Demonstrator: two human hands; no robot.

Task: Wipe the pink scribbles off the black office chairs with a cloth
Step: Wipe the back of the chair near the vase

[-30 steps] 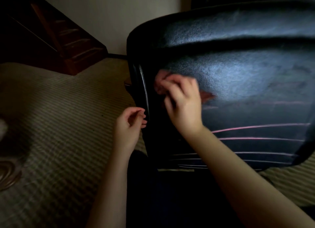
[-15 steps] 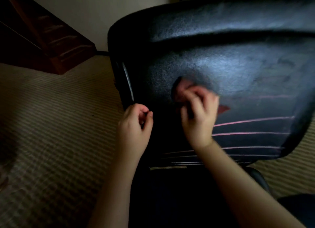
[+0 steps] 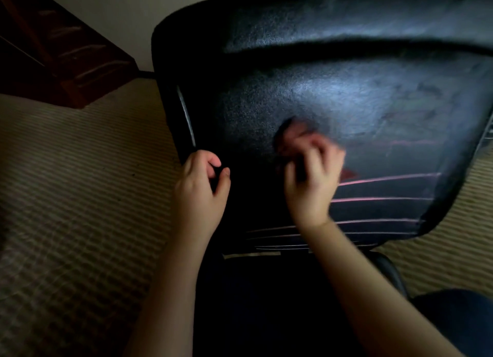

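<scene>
Mid-wipe. My right hand, fingers curled, presses cloth on black chair back; my left hand grips its edge. Next, likely: rub pink lines below.

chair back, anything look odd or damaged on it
Yes: pink lines run across the lower part of the black chair back, right of the right hand, which presses a reddish cloth on it. A fainter smeared pink streak lies higher up. No tear shows.
</scene>
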